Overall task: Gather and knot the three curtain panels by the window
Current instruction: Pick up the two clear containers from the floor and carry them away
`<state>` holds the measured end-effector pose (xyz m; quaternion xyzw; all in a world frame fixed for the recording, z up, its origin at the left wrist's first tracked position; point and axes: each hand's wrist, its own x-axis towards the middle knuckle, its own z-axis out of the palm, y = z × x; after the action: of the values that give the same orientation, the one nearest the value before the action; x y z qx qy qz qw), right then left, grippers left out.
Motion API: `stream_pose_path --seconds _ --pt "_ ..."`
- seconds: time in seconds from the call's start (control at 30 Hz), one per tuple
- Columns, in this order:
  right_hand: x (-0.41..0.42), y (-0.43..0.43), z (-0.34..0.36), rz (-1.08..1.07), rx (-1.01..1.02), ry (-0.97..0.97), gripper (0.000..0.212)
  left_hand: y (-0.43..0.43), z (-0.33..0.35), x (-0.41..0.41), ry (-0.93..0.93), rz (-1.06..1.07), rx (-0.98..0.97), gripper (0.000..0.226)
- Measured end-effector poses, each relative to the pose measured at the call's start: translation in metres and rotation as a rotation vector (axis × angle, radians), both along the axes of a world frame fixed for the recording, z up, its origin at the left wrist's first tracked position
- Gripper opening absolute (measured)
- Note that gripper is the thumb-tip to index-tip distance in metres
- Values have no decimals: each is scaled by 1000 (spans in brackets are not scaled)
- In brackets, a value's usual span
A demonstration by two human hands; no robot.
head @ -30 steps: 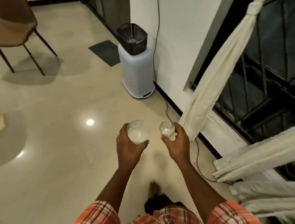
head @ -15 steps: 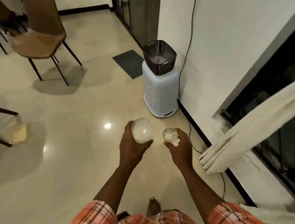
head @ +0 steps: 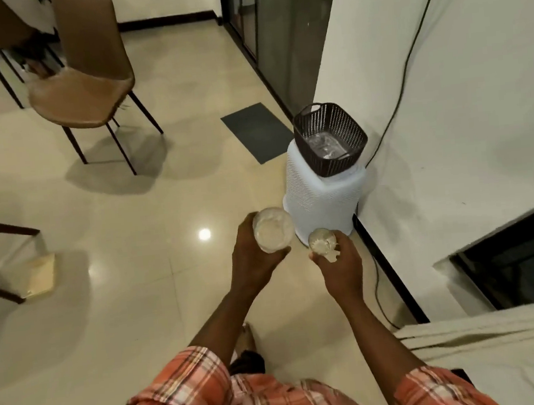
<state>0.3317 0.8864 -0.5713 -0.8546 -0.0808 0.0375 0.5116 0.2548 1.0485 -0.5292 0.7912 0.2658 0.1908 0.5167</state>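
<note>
My left hand (head: 254,261) grips a larger clear glass (head: 273,231) with a milky film inside. My right hand (head: 342,268) holds a smaller clear glass (head: 321,242), also coated white. Both hands are out in front of me over the floor, close to each other. One cream curtain panel (head: 497,335) shows at the lower right, bunched and lying across the view below the dark window (head: 523,270). Both hands are well left of it and apart from it. No other curtain panel is in view.
A white air purifier (head: 323,197) stands by the wall just beyond my hands, with a dark plastic basket (head: 331,138) on top and a black cable (head: 408,60) up the wall. A brown chair (head: 88,88) stands at the upper left, a grey mat (head: 258,132) by the glass door.
My view has turned left and away from the window: the knotted curtain panels have slid out of frame, the purifier and chair have come nearer. Both hands still hold their glasses.
</note>
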Motion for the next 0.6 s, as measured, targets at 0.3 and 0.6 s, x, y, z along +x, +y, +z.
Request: stream_pose_path --seconds 0.3,0.6 --pt "92 111 17 -111 28 19 49 121 15 114 -8 -132 11 77" --pt "203 160 -6 -278 34 37 53 171 2 247 34 -295 67 81"
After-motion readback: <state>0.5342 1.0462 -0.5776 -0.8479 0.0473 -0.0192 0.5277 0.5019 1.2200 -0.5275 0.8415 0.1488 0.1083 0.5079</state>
